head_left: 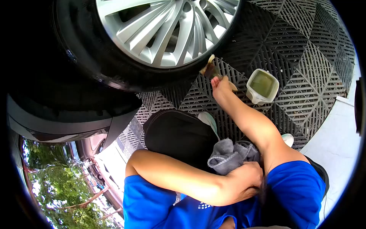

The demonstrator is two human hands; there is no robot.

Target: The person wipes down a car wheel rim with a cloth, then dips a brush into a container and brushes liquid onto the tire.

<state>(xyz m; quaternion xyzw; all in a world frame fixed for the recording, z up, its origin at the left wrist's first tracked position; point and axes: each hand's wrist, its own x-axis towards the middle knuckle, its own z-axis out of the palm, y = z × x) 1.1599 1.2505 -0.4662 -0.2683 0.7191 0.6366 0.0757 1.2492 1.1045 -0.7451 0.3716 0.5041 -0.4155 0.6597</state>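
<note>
My right hand (221,86) is closed round the handle of a brush (210,70), whose pale-tipped bristles point up toward the lower edge of a black tire (87,57). The tire carries a silver multi-spoke wheel (164,34). Bunched grey cloth (228,154) is gripped in my left hand (248,173), close to my body; most of its fingers are hidden. Just right of my right hand, a white container (259,100) holds yellowish-green liquid.
A dark car body panel (65,128) curves below the tire at the left. Grey grid floor tiles (301,91) lie under the container, with a white floor area (337,133) at the right. My knee (179,133), in black, is near the middle.
</note>
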